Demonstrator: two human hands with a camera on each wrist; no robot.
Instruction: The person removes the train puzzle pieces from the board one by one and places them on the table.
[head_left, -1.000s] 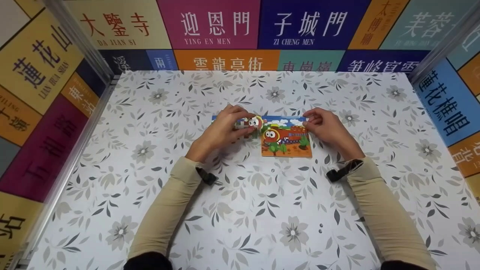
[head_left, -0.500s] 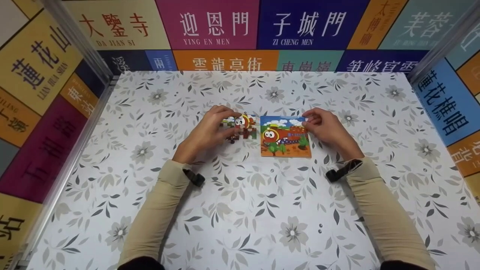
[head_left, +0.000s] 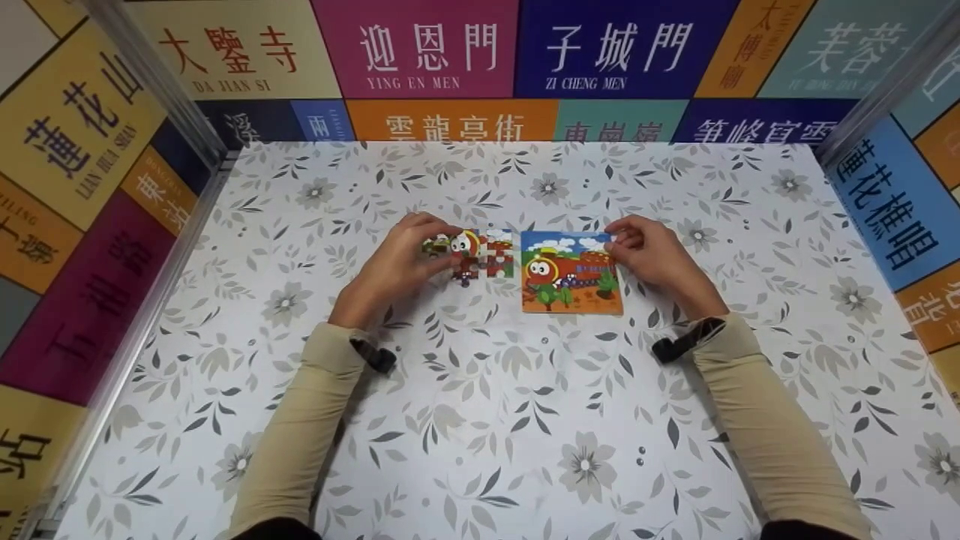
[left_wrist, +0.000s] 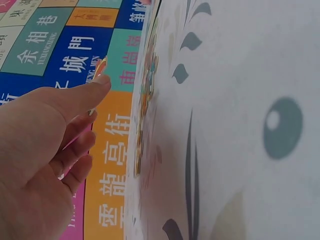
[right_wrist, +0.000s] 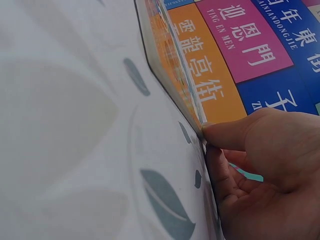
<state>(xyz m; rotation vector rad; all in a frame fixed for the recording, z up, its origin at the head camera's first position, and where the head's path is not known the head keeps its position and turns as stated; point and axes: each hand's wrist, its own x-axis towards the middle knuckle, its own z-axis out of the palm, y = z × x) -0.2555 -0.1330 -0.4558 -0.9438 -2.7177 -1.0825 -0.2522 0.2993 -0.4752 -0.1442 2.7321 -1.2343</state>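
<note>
My left hand (head_left: 394, 259) pinches a jigsaw puzzle piece (head_left: 466, 244) printed with a white-eyed train face. In the left wrist view that piece (left_wrist: 101, 65) sits between thumb and finger, raised off the table. Loose puzzle pieces (head_left: 499, 256) lie flat beneath and beside it, partly hidden by the hand. To their right lies a square picture board (head_left: 571, 274) showing a red train under a blue sky. My right hand (head_left: 652, 251) holds this board by its right edge near the top corner; in the right wrist view the thumb (right_wrist: 227, 134) is against the board's corner.
A white tabletop (head_left: 480, 420) with grey flowers and leaves surrounds the pieces. Colourful panels (head_left: 442, 49) with large Chinese characters stand along the back and both sides. Dark straps (head_left: 375, 355) are on both wrists.
My left hand has moved left with the train-face piece, away from the board, uncovering the pieces near the board's left edge. The right hand and board have stayed in place.
</note>
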